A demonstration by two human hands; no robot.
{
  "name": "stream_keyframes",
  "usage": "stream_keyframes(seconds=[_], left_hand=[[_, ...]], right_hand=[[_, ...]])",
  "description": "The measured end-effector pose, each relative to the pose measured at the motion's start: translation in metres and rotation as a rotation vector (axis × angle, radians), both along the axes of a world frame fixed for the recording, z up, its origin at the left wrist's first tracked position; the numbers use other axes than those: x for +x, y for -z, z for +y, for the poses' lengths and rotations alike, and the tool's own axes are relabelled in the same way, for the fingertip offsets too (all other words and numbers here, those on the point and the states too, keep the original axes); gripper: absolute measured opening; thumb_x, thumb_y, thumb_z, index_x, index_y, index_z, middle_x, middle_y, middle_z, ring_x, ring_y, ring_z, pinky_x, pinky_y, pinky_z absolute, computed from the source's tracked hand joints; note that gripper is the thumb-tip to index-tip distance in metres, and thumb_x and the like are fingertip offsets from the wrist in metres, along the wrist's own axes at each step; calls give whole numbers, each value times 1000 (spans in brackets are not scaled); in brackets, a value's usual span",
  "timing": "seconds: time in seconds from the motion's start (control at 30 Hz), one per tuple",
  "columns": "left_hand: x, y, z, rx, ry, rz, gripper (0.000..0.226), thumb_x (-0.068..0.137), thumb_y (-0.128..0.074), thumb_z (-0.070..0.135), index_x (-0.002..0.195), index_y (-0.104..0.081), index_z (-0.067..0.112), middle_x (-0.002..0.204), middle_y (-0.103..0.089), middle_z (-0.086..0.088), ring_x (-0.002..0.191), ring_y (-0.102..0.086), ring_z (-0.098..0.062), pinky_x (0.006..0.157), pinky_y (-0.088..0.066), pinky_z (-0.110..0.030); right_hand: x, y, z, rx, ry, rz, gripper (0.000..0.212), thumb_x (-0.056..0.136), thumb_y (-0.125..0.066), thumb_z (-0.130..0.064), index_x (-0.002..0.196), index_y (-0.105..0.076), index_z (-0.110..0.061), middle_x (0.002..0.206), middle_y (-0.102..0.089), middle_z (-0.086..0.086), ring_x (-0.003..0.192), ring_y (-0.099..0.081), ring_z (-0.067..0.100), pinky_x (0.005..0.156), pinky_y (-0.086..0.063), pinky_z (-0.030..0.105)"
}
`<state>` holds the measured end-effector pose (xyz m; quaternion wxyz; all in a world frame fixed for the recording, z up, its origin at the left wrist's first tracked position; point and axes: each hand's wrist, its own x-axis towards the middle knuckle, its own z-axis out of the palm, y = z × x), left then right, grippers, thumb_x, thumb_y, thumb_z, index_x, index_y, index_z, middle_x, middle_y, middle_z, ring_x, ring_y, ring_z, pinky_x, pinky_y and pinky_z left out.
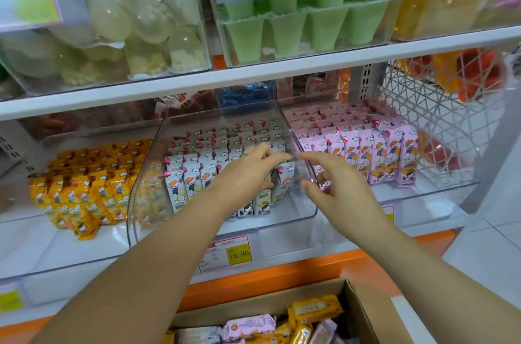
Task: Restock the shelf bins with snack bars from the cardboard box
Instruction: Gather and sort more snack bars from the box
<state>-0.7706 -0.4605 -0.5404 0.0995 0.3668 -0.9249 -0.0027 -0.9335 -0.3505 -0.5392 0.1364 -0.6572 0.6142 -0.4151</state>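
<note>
A person's two bare forearms reach forward to a shop shelf. The left hand is inside a clear plastic bin, its fingers stretched out over upright rows of white snack bars and touching their tops. A wrapper end shows just beneath its fingers, but it is not possible to tell whether the hand grips it. The right hand is just to the right of the left hand, fingertips nearly meeting it, at the bin's right wall. Its fingers are spread and relaxed, and it holds nothing.

Left of the left hand, a neighbouring bin holds yellow snack bars. Right of the right hand stand rows of pink snack bars, and farther right is a white wire basket. Below the wrists, a price tag on the shelf edge reads 15.80.

Nearest the person, under both forearms, an open cardboard box contains loose mixed bars in yellow, pink and white wrappers. Above the hands, a higher shelf carries clear bins, one filled with green cups.
</note>
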Motion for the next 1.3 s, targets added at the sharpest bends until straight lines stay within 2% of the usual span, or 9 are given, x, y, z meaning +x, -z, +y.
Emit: stream_keyframes(seconds=[0.2,0.33,0.47,0.6,0.7,0.8,0.93,1.07,1.3], left_hand=[[-2,2,0,12,11,48,68,88,-61,7,144,-31,32,129,-36,3,113,-39,-17,81,-47,-32],[2,3,9,-92,102,-22,63,91,-53,3,141,-29,32,136,-29,1,111,-40,-17,64,-39,-24],[5,2,5,-140,108,-176,55,94,-48,8,137,-31,39,146,-23,-2,127,-35,-28,82,-44,-36],[6,4,-7,-269,43,-191,54,94,-52,8,139,-38,34,132,-44,-3,120,-42,-26,92,-38,-35],[7,5,-9,-271,35,-182,44,95,-53,25,136,-42,33,131,-48,4,124,-39,-21,97,-30,-32],[9,3,-11,-209,44,-242,62,84,-66,43,138,-36,34,137,-41,9,131,-34,-18,105,-25,-33],[11,1,-12,-325,80,-306,67,76,-68,53,133,-42,27,132,-46,5,124,-45,-20,107,-26,-36],[17,0,-13,-424,77,-270,64,57,-81,55,107,-62,22,118,-60,-3,101,-62,-26,93,-46,-43],[15,2,-9,-228,-144,-182,49,82,-62,53,124,-48,32,143,-33,2,131,-31,-22,106,-25,-40]], right_hand=[[0,0,-1,7,9,9,44,91,-58,-17,131,-50,-31,108,-44,-18,82,-47,-10,66,-36,5],[1,-1,0,15,5,5,44,91,-57,-16,132,-50,-31,111,-43,-18,82,-47,-10,68,-37,10],[1,-3,1,38,3,2,45,91,-58,-16,133,-49,-29,113,-42,-17,83,-46,-10,76,-37,19],[1,-3,2,40,-1,9,45,91,-57,-16,133,-48,-30,112,-42,-16,83,-46,-9,75,-35,17],[1,-3,3,48,-5,2,45,92,-57,-17,134,-48,-29,112,-42,-15,83,-46,-8,75,-36,19],[1,-3,3,39,-4,-5,45,91,-57,-16,133,-49,-29,112,-42,-15,82,-47,-6,75,-37,19],[1,-2,2,35,-2,5,45,92,-57,-17,134,-48,-30,111,-41,-16,82,-46,-5,74,-34,16],[1,0,1,20,0,12,45,92,-57,-17,133,-48,-31,110,-42,-16,83,-46,-8,71,-35,15],[4,0,4,0,4,-7,45,92,-58,-18,134,-47,-30,112,-43,-19,86,-47,-4,76,-37,16]])
